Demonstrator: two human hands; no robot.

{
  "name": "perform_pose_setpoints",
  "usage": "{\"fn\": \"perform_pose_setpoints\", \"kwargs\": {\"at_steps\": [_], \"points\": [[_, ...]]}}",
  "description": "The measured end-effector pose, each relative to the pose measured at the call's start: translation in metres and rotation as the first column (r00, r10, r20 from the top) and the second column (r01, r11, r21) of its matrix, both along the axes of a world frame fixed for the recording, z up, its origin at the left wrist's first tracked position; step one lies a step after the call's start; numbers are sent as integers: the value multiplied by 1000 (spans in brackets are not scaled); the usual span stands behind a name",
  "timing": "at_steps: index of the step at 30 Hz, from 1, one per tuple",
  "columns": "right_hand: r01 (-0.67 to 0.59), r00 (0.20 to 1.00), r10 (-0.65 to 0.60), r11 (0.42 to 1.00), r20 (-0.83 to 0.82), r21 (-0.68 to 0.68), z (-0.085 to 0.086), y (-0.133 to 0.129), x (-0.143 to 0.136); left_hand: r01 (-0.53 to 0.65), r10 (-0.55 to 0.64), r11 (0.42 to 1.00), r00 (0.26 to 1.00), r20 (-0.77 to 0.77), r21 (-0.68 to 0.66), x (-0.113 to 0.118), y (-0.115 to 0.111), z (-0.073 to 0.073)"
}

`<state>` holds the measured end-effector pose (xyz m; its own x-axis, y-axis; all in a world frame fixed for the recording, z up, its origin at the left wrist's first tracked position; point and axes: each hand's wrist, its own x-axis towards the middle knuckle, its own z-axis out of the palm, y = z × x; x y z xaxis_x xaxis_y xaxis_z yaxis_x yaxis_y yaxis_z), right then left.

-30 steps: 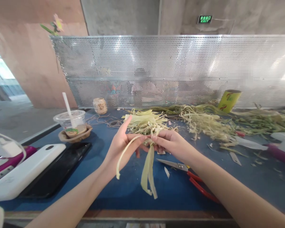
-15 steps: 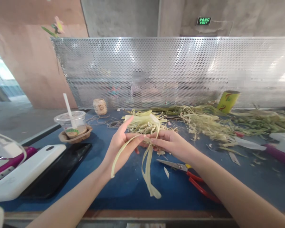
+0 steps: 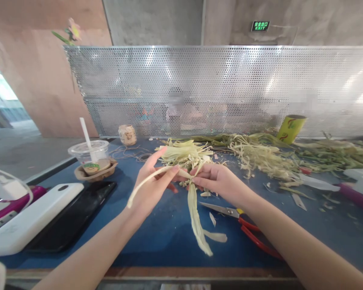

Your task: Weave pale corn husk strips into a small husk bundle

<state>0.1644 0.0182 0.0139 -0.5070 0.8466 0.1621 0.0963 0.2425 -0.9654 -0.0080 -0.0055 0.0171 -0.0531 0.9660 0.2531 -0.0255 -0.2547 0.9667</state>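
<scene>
My left hand [image 3: 157, 181] pinches a pale green plant strip [image 3: 142, 183], which looks like dried husk or leaf, between thumb and fingers; its index finger points up and away. One end of that strip curves over the back of the hand. Close by on the right, my right hand [image 3: 213, 179] pinches the same piece where the strips cross. From this crossing, wider strips [image 3: 196, 219] hang toward me, one forking off to the right. Behind both hands lies a pile of pale strips [image 3: 184, 151]. Scissors [image 3: 232, 212] with red handles lie under my right forearm.
More shredded strips [image 3: 260, 157] and greener stalks [image 3: 332, 155] spread at the right, by a yellow-green can [image 3: 292, 129]. On the left are a plastic cup [image 3: 93, 155] with straw, a white power bank [image 3: 39, 217], a black phone [image 3: 75, 217] and a twine roll [image 3: 127, 135]. A perforated metal screen [image 3: 184, 88] stands behind.
My left hand has shifted slightly left, drawing its strip out between the hands. The hanging strips have swung right and spread apart. My right hand has barely moved.
</scene>
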Motion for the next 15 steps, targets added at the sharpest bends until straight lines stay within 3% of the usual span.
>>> {"fn": "perform_pose_setpoints", "kwargs": {"at_steps": [5,10,13,15], "points": [[-26,998,30,995,-48,98,-4,1,-1,256,-212,934,959,190,-250,8,-4,-6],[80,982,-141,916,128,394,-7,1,1,318,-280,932,936,213,-175,9,-6,-10],[122,972,-208,847,111,517,-3,1,2,336,-304,933,927,218,-128,8,-4,-10],[125,979,-190,841,72,526,-1,0,1,327,-301,941,924,236,-82,8,-4,-10]]}}
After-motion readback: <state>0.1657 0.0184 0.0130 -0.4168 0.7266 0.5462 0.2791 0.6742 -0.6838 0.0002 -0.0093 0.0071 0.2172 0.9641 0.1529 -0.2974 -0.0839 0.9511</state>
